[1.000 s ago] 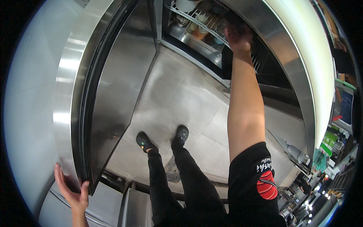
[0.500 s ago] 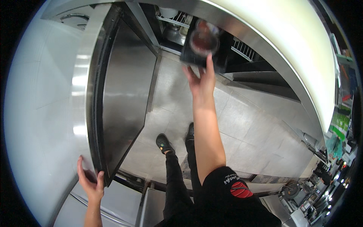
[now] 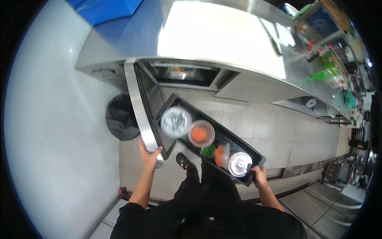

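Note:
My right hand (image 3: 260,177) grips the near right end of a long black tray (image 3: 229,137), held slantwise above the floor. In it stand a round clear tub (image 3: 176,122) with pale contents, a round tub (image 3: 201,134) with something orange, a small green item (image 3: 207,151), an orange item (image 3: 219,156) partly behind clear plastic, and a round container (image 3: 240,164) with a shiny silver top. My left hand (image 3: 149,156) has its fingers around the free edge of an open steel refrigerator door (image 3: 139,111). The tray's far left end is close to this door.
Behind the door, the refrigerator interior (image 3: 185,75) shows a shelf and some contents. Above it runs a steel counter with a white board (image 3: 223,40). A black-lined bin (image 3: 121,117) stands left of the door. A blue object (image 3: 105,10) sits at the counter's far left.
The black tray has come out of the refrigerator toward me, with my right hand now on its right end. My left hand stays on the door, which now stands less wide open.

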Motion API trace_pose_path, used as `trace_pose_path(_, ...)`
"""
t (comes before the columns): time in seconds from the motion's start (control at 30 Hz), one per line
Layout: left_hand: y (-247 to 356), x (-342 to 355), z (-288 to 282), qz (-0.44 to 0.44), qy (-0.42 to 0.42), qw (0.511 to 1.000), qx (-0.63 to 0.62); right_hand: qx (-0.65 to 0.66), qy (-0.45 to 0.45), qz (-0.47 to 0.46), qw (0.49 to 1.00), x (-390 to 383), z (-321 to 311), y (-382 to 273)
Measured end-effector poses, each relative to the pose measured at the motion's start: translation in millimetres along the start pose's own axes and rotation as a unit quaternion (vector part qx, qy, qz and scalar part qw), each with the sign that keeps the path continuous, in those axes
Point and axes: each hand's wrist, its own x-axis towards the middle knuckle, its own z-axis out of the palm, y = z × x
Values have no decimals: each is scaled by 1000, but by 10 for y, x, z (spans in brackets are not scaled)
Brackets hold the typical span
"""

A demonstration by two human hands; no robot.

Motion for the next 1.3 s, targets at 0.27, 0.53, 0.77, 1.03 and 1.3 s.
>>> trace_pose_path(0.27, -384, 765, 1574, -157, -76, 984, 24, 46, 39, -69, 996, -371, -323, -1564)
trace_pose_path(0.53, 773, 1095, 2551, -155, 25, 983, 94, 12, -12, -257, 966, 1113, -167, -3662)
trace_pose_path(0.77, 2892, 2292, 2968, 443, 83, 862, 233, -73, -113, -368, 920, 2513, 775, -5626)
trace_pose_path(1.03, 4130, 3992, 4323, 660, -225, 598, 395, -205, -119, -333, 913, 3400, 2194, -6639)
trace_pose_path(1.3, 3801, 5081, 4983, 629, -231, 666, 327, -177, -87, -315, 928, 4258, 2539, -6892)
